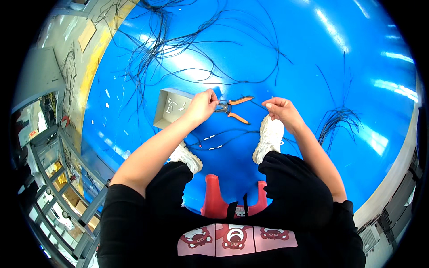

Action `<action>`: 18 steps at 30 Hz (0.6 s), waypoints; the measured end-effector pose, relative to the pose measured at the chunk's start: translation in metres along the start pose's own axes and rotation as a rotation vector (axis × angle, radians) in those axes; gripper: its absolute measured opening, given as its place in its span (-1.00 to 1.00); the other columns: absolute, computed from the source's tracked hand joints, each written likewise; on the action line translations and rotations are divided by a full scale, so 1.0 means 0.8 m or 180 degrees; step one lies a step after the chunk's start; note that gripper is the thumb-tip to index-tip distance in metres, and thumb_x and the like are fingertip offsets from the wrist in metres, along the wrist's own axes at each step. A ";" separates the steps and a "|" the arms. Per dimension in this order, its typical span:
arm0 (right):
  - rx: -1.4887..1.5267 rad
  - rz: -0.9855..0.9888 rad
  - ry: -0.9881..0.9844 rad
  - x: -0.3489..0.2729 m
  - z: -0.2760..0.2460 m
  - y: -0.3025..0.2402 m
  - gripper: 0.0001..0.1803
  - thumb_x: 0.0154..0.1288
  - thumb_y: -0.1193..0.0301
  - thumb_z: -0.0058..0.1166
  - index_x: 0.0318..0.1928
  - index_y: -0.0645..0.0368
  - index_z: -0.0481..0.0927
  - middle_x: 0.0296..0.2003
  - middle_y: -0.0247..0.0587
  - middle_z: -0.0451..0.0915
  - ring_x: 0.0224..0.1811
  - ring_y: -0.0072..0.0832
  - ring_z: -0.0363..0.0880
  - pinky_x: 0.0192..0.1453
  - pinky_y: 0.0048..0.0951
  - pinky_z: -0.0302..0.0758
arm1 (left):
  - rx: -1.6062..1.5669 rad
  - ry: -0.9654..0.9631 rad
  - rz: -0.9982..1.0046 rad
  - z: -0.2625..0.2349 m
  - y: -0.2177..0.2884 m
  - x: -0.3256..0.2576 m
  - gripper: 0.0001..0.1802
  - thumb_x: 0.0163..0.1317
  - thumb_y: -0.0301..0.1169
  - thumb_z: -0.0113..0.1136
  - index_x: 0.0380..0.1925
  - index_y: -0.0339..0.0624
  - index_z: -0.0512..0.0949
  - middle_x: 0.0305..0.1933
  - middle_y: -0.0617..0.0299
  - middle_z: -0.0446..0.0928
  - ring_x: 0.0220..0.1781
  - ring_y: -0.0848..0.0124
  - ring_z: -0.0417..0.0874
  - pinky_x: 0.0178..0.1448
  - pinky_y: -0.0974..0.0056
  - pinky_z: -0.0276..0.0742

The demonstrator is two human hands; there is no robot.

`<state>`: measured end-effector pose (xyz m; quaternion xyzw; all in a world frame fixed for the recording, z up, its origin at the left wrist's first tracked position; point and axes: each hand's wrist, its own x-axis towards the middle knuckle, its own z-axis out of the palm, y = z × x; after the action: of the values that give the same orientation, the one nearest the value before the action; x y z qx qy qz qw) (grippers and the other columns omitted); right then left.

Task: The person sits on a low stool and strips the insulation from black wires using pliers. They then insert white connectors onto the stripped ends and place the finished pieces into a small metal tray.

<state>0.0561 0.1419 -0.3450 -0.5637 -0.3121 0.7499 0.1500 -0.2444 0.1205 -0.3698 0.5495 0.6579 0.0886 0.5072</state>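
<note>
My left hand is closed in a pinch over the right edge of a small open box. What its fingers hold, if anything, is hidden. Several small white pieces lie in the box. Just right of that hand, wire strippers with orange handles lie on the blue floor, their handles spread. My right hand pinches a thin black cable above my right shoe. Between my feet lie black cables with white sleeves on them.
A large tangle of black cables spreads over the far left of the blue floor. A smaller cable bundle lies at the right. Beneath me is a red stool. A grey metal rack stands at the left.
</note>
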 end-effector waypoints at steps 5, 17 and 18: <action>0.0224 -0.0151 0.0080 -0.005 -0.022 0.043 -0.80 0.27 0.41 0.19 -0.12 0.21 0.60 -0.36 -0.30 0.60 -0.32 -0.56 0.59 -0.17 -0.52 0.56 | 0.1132 0.0880 0.0714 0.036 -0.043 0.051 -0.83 0.07 -0.55 0.16 -0.29 -0.29 0.53 -0.17 -0.04 0.60 -0.08 -0.01 0.60 -0.02 0.09 0.51; 0.1336 0.0024 0.0393 0.007 -0.013 0.038 -0.74 0.16 0.26 0.33 -0.44 0.10 0.52 -0.58 -0.36 0.50 -0.59 -0.64 0.35 -0.52 -0.55 0.29 | -0.1603 -0.0107 0.0469 0.153 0.116 0.019 -0.88 0.23 -0.55 0.18 -0.23 -0.28 0.51 -0.38 0.28 0.56 -0.38 0.58 0.54 -0.30 0.46 0.47; 0.1335 0.0010 0.0338 0.005 -0.015 0.041 -0.73 0.15 0.25 0.33 -0.43 0.11 0.52 -0.59 -0.35 0.49 -0.61 -0.64 0.35 -0.55 -0.57 0.28 | -0.1491 0.0097 0.0513 0.153 0.135 0.009 -0.94 0.24 -0.58 0.15 -0.29 -0.31 0.50 -0.39 0.25 0.57 -0.40 0.57 0.55 -0.32 0.45 0.49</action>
<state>0.0703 0.1229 -0.3706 -0.5593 -0.1399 0.7679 0.2791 -0.0818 0.1133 -0.3583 0.4663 0.5811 0.2871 0.6021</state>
